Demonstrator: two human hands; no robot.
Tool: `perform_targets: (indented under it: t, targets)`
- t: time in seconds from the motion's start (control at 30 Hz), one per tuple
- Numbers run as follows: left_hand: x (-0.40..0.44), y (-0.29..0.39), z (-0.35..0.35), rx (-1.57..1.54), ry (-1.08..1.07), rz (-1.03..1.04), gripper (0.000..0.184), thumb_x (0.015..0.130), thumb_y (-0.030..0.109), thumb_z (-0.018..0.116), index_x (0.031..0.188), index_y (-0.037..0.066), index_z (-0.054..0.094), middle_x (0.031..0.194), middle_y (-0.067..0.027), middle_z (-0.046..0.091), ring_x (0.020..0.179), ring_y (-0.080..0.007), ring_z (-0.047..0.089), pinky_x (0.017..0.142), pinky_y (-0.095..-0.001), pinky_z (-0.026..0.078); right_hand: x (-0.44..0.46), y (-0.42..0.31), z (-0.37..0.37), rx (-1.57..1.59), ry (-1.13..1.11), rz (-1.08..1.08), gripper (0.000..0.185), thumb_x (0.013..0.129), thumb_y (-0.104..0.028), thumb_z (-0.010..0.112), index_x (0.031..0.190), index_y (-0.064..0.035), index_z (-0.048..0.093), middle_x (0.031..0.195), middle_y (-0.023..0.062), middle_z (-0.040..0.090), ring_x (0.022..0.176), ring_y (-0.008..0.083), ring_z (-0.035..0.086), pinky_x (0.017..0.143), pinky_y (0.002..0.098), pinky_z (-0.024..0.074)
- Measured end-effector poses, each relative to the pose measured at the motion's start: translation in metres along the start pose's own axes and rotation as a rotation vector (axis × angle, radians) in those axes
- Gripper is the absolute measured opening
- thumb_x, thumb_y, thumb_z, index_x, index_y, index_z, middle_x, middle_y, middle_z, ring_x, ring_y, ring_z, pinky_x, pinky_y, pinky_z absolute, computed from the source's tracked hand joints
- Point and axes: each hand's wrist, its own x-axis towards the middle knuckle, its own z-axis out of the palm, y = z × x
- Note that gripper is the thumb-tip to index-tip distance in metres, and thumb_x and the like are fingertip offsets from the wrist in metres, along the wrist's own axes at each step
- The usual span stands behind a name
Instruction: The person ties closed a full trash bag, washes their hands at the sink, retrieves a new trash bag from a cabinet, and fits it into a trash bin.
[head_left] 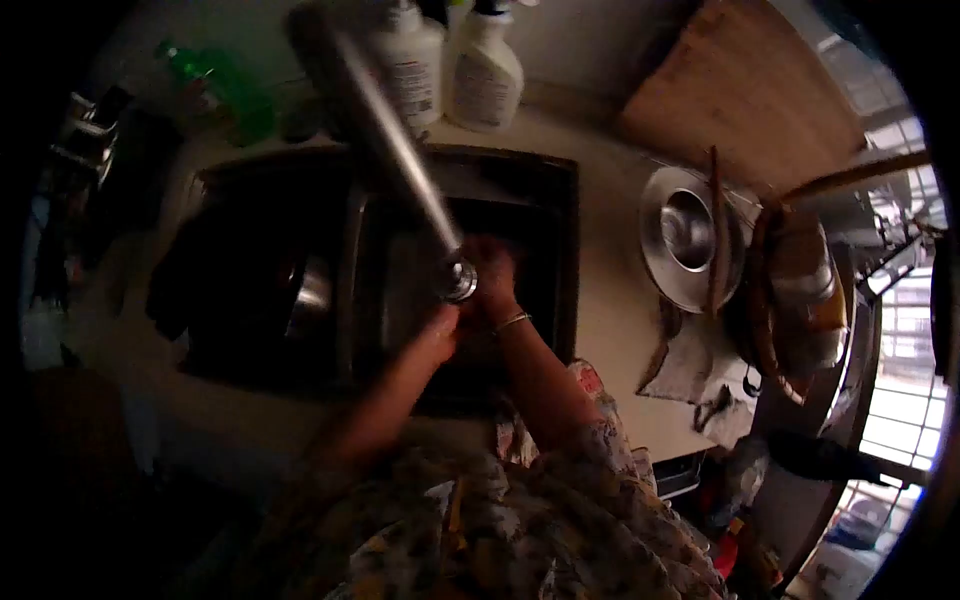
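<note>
Both my hands are together over the right basin of a dark double sink (574, 250), right beneath the faucet (415, 180). My left hand (437, 332) comes in from the lower left, its fingers hidden behind the faucet's tip and the other hand. My right hand (493, 277), with a bangle (512, 321) at the wrist, is bent inward beside the spout. Its fingers are too dark to make out, and I cannot see whether anything is between the hands. Dim light hides most of the basin floor.
Dark cookware with a shiny metal pot (312, 295) fills the left basin. Behind the sink stand a green bottle (225, 90), a white pump bottle (412, 70) and a spray bottle (487, 80). On the right are a metal dish (655, 235), a wooden board (745, 90) and a basket (763, 300).
</note>
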Motion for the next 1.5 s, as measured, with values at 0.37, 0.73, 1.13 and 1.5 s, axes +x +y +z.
perform_targets:
  t: [0.37, 0.73, 1.13, 1.5]
  targets:
    - [0.073, -0.033, -0.042, 0.053, -0.097, -0.078, 0.02, 0.09, 0.035, 0.056, 0.099, 0.017, 0.058, 0.084, 0.0008, 0.058, 0.07, -0.0126, 0.053, 0.055, -0.0245, 0.044, -0.032, -0.031, -0.006, 0.217, -0.154, -0.016, 0.027, 0.089, -0.024, 0.057, 0.099, 0.0003, 0.063, 0.085, 0.0128, 0.066, 0.078, 0.0252, 0.063, 0.07, 0.035, 0.049]
    - [0.055, -0.02, -0.027, 1.064, 0.218, 0.937, 0.043, 0.083, 0.03, 0.063, 0.119, 0.006, 0.055, 0.112, -0.0168, 0.061, 0.101, -0.033, 0.059, 0.085, -0.0406, 0.048, -0.005, 0.028, 0.01, -0.664, -0.487, -0.237, 0.024, 0.08, -0.015, 0.067, 0.098, -0.0003, 0.063, 0.094, 0.0149, 0.068, 0.085, 0.0192, 0.064, 0.074, 0.0321, 0.0507]
    - [0.045, -0.002, -0.047, 0.237, -0.294, 0.171, 0.034, 0.08, 0.027, 0.068, 0.105, 0.007, 0.059, 0.083, -0.007, 0.063, 0.059, -0.0181, 0.057, 0.052, -0.0318, 0.047, 0.055, -0.073, -0.009, 0.365, -0.46, -0.069, 0.034, 0.097, -0.018, 0.046, 0.126, -0.0015, 0.052, 0.123, 0.0115, 0.057, 0.106, 0.0219, 0.056, 0.094, 0.0327, 0.0433]
    - [-0.004, 0.003, -0.062, 0.235, -0.139, 0.352, 0.025, 0.082, 0.035, 0.065, 0.091, 0.013, 0.058, 0.071, 0.0028, 0.054, 0.056, -0.0062, 0.046, 0.048, -0.0221, 0.038, 0.086, -0.095, 0.021, 0.496, -0.665, -0.279, 0.037, 0.097, -0.02, 0.045, 0.129, -0.0025, 0.047, 0.113, 0.0107, 0.06, 0.104, 0.0168, 0.055, 0.092, 0.0296, 0.0427]
